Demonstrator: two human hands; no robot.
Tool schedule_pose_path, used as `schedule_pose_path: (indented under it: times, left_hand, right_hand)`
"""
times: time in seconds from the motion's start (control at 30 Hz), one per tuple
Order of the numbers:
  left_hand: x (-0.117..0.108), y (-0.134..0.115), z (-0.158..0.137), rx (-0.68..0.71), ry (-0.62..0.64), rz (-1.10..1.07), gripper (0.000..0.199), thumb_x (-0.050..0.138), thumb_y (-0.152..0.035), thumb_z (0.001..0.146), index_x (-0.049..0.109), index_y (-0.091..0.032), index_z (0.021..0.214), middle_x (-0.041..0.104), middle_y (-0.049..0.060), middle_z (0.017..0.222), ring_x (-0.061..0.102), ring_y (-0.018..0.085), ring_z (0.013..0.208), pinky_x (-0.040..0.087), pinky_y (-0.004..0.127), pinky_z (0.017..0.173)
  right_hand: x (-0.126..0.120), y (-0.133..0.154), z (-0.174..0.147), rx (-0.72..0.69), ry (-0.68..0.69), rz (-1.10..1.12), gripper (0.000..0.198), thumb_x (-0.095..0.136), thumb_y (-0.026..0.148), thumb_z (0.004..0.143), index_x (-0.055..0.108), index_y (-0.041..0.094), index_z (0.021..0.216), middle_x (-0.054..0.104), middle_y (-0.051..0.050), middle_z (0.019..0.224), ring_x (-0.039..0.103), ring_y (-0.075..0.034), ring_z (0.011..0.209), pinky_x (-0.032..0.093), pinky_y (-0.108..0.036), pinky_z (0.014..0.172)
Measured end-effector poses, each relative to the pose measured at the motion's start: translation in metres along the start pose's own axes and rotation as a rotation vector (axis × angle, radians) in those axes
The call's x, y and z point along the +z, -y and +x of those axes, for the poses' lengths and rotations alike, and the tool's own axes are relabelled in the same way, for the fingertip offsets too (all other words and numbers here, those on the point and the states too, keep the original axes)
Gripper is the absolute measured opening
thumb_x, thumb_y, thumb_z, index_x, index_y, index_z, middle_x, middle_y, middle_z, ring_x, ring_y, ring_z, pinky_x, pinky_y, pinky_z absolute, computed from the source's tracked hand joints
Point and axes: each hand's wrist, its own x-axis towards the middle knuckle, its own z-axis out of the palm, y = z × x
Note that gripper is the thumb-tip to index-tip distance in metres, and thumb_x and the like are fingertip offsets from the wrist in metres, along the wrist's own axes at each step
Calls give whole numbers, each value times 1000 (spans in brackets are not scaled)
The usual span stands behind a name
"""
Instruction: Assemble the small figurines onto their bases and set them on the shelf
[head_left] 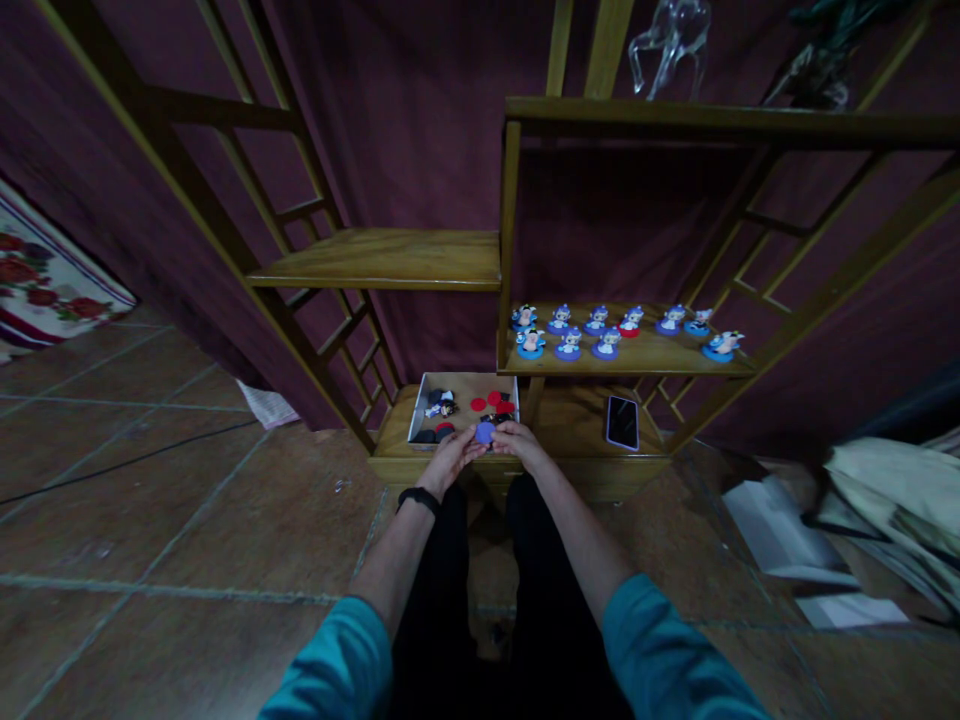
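Between my two hands is a small round purple disc (485, 433), held at the front edge of a shallow box. My left hand (454, 455) grips its left side, fingers closed. On the right side, the fingertips of my right hand (519, 442) pinch it. Just beyond, the open box (466, 382) holds several red discs (478, 405), dark discs (425, 436) and a small figurine (441, 404) lying on its side. Another dark-haired figurine lies partly hidden behind my right fingers.
Figurines on purple, blue and red bases (568, 343) stand in rows on the raised shelf (637, 358). A phone (622, 422) lies on the lower shelf at right. Above sits a glass horse (671, 45). A bag (892, 500) and white papers lie on the floor at right.
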Motion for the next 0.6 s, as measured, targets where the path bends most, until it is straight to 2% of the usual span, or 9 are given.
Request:
schedule_pose_path:
  times: [0.13,0.37,0.5,0.6]
  left_hand:
    - [0,-1,-2,44,6,2,21,67,-24,73,60,-11,87,68,9,73,67,15,67,55,25,66]
    - [-3,0,-1,37,70,63,31,70,-16,69,61,-12,98,70,8,77,67,14,67,54,23,66]
    - [-6,2,2,57,34,73,30,70,-15,69,62,-11,97,69,7,72,66,12,61,53,21,60]
    - [-7,2,3,61,-8,80,23,68,-14,70,64,-10,92,67,6,64,62,10,54,50,18,53]
  right_hand:
    - [0,2,-1,7,-30,-8,27,74,37,56,61,17,68,59,3,54,55,-7,51,49,-23,57]
    - [1,7,-2,62,-30,-10,23,73,33,59,61,16,70,59,2,53,55,-8,50,48,-21,55]
    - [2,8,-3,72,-18,-5,21,71,33,62,62,17,72,60,1,55,55,-8,51,48,-21,55]
    - [1,8,-4,29,3,-8,21,69,33,62,63,17,75,61,1,59,54,-8,52,47,-22,55]
